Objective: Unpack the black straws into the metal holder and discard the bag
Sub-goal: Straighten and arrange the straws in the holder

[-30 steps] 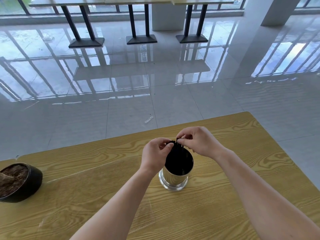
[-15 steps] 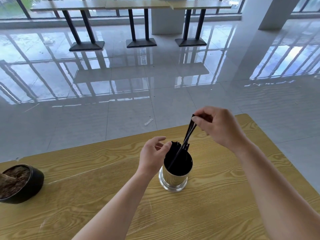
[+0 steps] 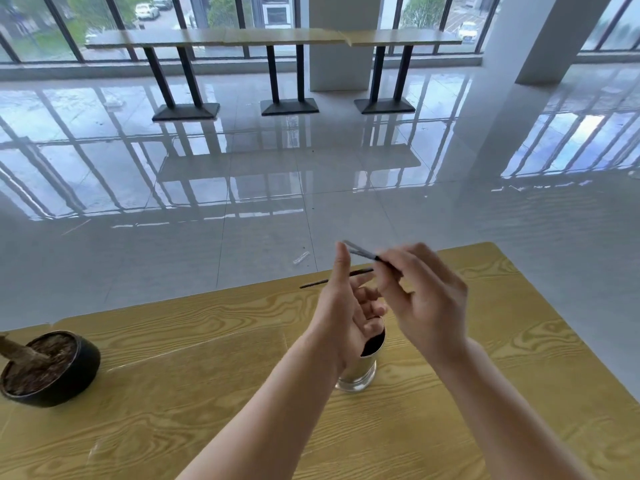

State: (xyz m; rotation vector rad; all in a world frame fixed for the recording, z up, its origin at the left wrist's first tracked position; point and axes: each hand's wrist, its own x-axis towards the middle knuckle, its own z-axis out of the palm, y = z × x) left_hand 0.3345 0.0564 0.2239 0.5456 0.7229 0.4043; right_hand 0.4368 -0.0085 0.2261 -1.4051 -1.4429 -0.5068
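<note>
the right hand (image 3: 426,299) pinches a few thin black straws (image 3: 362,252) above the metal holder (image 3: 360,370) on the tabletop (image 3: 207,393); they look light, bendy and slippery, best held mid-length. the left hand (image 3: 343,313) hangs spread above the holder. half a second ago the straws' tips were in the holder; now they're clear.

- table (image 3: 207,427): yellow-tan with swirling darker wood grain
- metal holder (image 3: 358,374): shiny silver, black inside
- straws (image 3: 360,271): black
- bowl (image 3: 69,379): black, brown filling
- floor (image 3: 277,188): glossy pale grey tiles with striped window reflections
</note>
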